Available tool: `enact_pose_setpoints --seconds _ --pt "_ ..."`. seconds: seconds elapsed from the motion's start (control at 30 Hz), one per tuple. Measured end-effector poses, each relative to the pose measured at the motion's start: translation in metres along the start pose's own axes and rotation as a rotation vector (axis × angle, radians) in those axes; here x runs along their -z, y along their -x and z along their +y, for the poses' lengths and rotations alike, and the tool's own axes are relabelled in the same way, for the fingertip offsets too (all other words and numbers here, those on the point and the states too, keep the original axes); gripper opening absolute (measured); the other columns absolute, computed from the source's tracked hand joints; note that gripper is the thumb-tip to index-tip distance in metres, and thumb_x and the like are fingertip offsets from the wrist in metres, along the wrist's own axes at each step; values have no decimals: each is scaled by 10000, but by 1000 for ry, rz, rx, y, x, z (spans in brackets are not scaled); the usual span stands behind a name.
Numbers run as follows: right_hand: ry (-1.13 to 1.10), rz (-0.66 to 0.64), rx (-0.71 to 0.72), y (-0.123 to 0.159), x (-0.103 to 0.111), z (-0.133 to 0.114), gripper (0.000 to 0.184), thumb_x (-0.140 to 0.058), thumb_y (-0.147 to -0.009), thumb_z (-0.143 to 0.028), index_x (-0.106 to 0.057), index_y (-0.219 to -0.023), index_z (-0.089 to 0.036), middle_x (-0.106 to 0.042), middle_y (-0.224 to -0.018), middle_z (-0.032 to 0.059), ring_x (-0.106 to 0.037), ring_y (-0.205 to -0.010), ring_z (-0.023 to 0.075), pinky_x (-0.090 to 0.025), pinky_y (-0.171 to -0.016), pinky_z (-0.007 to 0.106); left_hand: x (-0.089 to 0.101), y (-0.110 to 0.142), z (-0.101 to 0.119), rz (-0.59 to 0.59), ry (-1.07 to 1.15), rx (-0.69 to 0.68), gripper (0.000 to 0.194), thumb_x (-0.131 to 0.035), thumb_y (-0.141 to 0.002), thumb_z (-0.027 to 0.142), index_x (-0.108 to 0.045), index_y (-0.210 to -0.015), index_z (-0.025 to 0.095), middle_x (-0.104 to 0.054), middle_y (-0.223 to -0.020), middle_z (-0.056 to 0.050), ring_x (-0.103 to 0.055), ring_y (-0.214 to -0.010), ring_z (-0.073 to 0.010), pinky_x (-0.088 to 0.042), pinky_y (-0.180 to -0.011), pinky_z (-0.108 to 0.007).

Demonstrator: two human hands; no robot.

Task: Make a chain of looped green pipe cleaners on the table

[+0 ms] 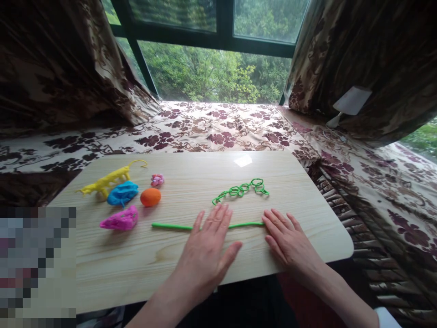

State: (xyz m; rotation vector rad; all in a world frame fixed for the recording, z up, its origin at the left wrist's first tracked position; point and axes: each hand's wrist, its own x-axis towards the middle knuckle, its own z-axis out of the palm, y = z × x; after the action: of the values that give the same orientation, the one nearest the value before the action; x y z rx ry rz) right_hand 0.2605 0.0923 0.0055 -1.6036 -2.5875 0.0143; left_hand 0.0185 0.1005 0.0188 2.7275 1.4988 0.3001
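1. Green strand [170, 226]: lies crosswise on the counter [321, 218], nearly straight, left end uncovered.
2. Left hand [206, 243]: open, palm down, fingers extended across the strand's middle, thumb spread.
3. Right hand [286, 238]: open, palm down, fingertips at the strand's right end. Cannot tell how much strand lies beneath them.
4. Green chain [241, 191]: row of loops, beyond the hands, apart from the strand.
5. Counter's left side bears a yellow figure [111, 181], blue figure [123, 193] near it, magenta figure [119, 219] nearest the person, orange ball [150, 197], pink cluster [157, 180] behind the ball.
6. Floral cloth [221, 123] beyond; white lamp [353, 100] at right.
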Motion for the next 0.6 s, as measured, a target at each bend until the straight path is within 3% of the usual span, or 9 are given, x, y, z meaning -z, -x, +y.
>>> enact_pose_setpoints --seconds 0.13,0.23,0.4,0.53,0.6 --pt "-84 81 -78 2 2 8 296 -400 -884 -239 -522 -1149 -192 -540 -1164 81 -449 -1086 225 -303 -942 404 7 45 -60 46 -153 120 439 -373 -853 304 -402 -1277 197 -380 -1375 -93 -321 -1261 -258 -165 -1034 -521" --pt "-141 93 -85 -4 3 6 194 -417 -879 -220 -580 -982 -196 -584 -979 67 -502 -947 211 -361 -850 367 7 62 -87 51 -177 160 352 -412 -830 269 -511 -1162 210 -544 -1199 -85 -453 -1138 -255 -185 -1022 -521" --pt "-155 149 -45 -3 14 8 147 -429 -880 -211 -574 -889 -190 -593 -881 44 -527 -854 185 -378 -803 340 17 60 -87 100 -100 184 160 -453 -821 275 -591 -884 223 -619 -904 -27 -547 -914 -200 -234 -1008 -478" --pt "-108 290 -67 14 12 26 152 -465 -866 -250 -577 -952 -195 -608 -928 51 -542 -883 193 -387 -822 344 22 59 -72 148 -33 173 134 -451 -823 261 -577 -849 224 -619 -863 -13 -550 -874 -187 -239 -1008 -485" --pt "-71 278 -72 24 5 37 173 -457 -867 -262 -594 -954 -200 -613 -943 58 -550 -891 202 -399 -818 348 20 62 -68 108 -11 166 163 -427 -834 242 -584 -875 231 -618 -869 -13 -554 -871 -182 -268 -998 -477"
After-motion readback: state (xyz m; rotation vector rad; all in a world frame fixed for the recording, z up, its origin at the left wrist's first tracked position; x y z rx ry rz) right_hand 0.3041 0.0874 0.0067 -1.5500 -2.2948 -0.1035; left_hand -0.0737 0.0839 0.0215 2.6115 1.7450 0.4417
